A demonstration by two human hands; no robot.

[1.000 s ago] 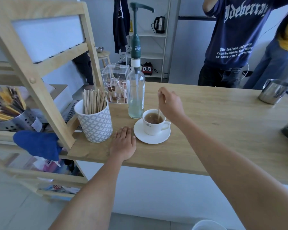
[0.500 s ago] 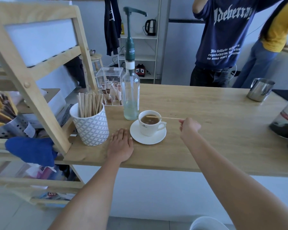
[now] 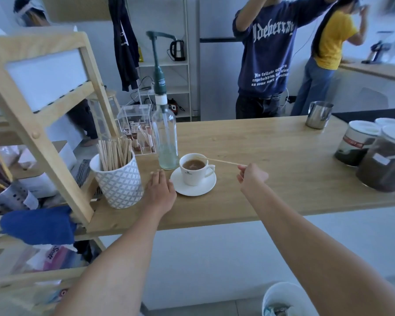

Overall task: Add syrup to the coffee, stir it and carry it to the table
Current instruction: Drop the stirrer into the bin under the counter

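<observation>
Head view: light wooden counter (image 3: 249,142), two people standing behind. White ceramic cup of milky coffee (image 3: 194,169) sat on white saucer (image 3: 193,187), just beside clear glass syrup bottle with green pump (image 3: 165,137). I saw right hand (image 3: 251,176) pinching thin wooden stir stick (image 3: 221,161), held level, tip at cup rim. Left hand (image 3: 159,193) flat on counter, fingers together, touching nothing else. I judged syrup in, stirring about done; carry left.

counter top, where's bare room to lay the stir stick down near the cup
The widest bare patch of the counter lies right of the saucer, running to the jars and back to the steel pitcher. Left of the cup is crowded: left hand, syrup bottle, stick holder.
</observation>
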